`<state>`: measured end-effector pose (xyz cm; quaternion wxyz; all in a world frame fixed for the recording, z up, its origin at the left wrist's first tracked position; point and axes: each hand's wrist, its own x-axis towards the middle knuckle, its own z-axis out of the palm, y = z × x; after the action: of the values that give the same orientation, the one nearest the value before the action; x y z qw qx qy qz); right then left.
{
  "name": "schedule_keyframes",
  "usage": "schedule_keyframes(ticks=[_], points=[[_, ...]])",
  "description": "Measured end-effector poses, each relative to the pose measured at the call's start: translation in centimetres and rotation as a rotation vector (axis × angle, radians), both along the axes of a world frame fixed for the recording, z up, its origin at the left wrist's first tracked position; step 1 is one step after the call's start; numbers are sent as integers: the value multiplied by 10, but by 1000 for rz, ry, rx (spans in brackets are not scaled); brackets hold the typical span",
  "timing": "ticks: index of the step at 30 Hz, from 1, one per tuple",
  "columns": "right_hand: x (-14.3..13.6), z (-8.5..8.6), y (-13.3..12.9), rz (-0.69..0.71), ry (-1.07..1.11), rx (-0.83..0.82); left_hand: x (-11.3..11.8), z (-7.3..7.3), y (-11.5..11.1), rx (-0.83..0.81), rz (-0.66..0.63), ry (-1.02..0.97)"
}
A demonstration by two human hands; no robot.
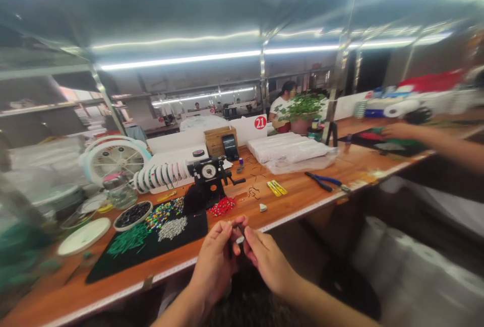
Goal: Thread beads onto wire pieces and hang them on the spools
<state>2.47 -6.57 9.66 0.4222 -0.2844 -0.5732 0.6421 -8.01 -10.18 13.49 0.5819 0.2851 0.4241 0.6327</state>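
At the front edge of the wooden table, my left hand (216, 256) and my right hand (266, 256) meet, fingertips pinched together. Between them is a small dark item, too small and blurred to name. Just beyond my fingers lies a pile of red beads (222, 206), below a black hand-cranked device (208, 173) with a round dial. Left of my hands, a black mat (194, 230) carries green pieces (130, 239), silvery pieces (173, 228) and multicoloured beads (161, 214). A small white piece (263, 207) rests near the table edge.
Blue-handled pliers (325, 180), yellow packets (277, 188) and plastic-wrapped white rolls (289, 149) lie on the table (245, 221). A bowl of black pieces (133, 215), a white lid (83, 236) and a fan (115, 160) stand left. Another person's arm (442, 138) reaches in at right.
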Motion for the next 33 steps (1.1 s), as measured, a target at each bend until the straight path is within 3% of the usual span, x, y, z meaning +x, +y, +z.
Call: schedule_keyframes(ticks=[10, 14, 16, 18, 23, 27, 30, 33], points=[[6, -15, 30, -183, 12, -3, 12, -4, 42, 81, 12, -23], [29, -10, 52, -271, -54, 26, 15, 0, 59, 88, 31, -18], [50, -3, 76, -403, -295, 132, 15, 2, 72, 85, 42, -23], [72, 3, 107, -538, -759, 328, 15, 2, 87, 74, 54, -25], [105, 7, 173, -619, -1120, 391, 15, 3, 117, 38, 67, -1], [104, 5, 190, -626, -1284, 426, 15, 4, 118, 19, 53, 14], [91, 7, 191, -634, -1325, 477, 17, 5, 105, -6, 18, 5], [75, 10, 192, -553, -1317, 493, 21, 7, 85, -44, -25, -6]])
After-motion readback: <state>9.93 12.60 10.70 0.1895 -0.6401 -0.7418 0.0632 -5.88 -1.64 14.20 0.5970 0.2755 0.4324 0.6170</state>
